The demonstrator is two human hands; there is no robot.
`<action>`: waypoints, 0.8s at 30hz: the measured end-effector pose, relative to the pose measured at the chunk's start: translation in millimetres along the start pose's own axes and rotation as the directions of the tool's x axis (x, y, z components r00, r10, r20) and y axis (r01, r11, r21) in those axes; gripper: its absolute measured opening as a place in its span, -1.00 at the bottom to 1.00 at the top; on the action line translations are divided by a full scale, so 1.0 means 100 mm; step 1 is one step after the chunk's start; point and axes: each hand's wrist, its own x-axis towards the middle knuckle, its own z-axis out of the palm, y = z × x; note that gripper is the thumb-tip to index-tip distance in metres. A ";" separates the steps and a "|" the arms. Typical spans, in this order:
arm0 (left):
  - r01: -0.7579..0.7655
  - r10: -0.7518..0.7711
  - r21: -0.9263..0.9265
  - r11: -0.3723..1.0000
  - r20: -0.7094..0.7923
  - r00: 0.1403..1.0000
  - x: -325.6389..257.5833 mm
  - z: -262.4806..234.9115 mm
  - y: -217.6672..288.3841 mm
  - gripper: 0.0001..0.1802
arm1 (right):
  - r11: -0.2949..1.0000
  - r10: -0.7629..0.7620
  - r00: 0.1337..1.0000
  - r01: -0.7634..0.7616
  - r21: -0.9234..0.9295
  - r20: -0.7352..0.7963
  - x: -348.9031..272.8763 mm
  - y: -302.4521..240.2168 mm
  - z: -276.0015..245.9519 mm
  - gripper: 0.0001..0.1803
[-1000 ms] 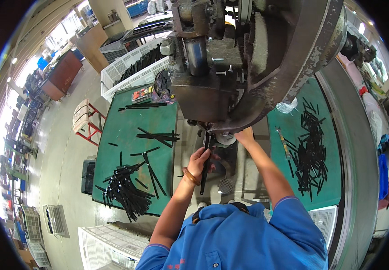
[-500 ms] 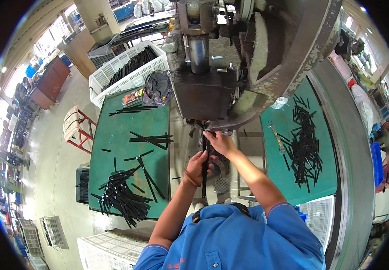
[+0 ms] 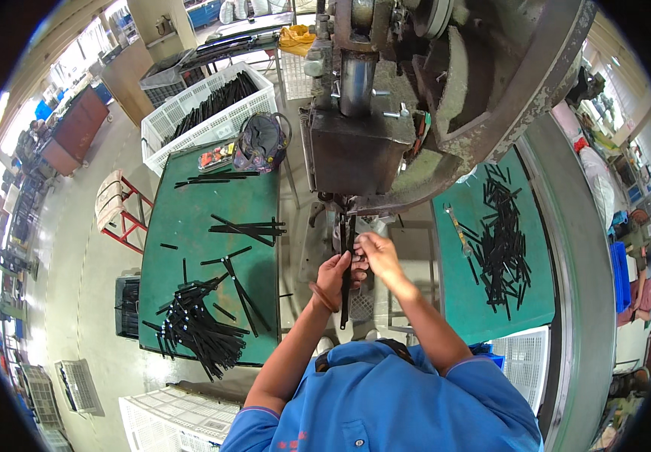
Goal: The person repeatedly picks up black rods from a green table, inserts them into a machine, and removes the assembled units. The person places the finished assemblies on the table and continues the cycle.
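Observation:
My left hand is closed round a long black flat strip, which runs up under the head of a big grimy press. The strip's near end, with a small hole in it, points toward my body. My right hand is just right of the strip, its fingers curled together close to the left fingertips. Whatever those fingers pinch, if anything, is too small to make out. Under the press head, the upper end of the strip is partly hidden by the tooling.
A green table on my left bears a heap of black strips and a dark bag. On the right-hand green table lie short black pieces and a wrench. A white crate holds more strips.
My right hand has drawn back from the press tooling, down toward my left hand, and its fingers have curled in. The left hand keeps its hold on the strip. The view has shifted slightly.

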 end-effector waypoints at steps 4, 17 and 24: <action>-0.102 0.104 0.043 0.994 -0.050 0.993 -0.06 0.02 -0.08 -0.74 | 0.973 0.037 0.997 -0.052 0.225 0.072 -0.14 0.05 0.09 -0.81; -0.091 0.104 0.200 0.975 -0.054 0.993 -0.06 -0.24 -0.11 -0.71 | 0.913 -0.388 0.908 0.356 -0.198 -0.157 -0.02 0.04 0.13 -0.74; -0.032 0.016 0.291 0.956 0.058 0.998 -0.38 -0.22 0.16 -0.71 | 0.861 -0.442 0.897 0.415 -0.295 -0.028 0.07 -0.20 0.31 -0.76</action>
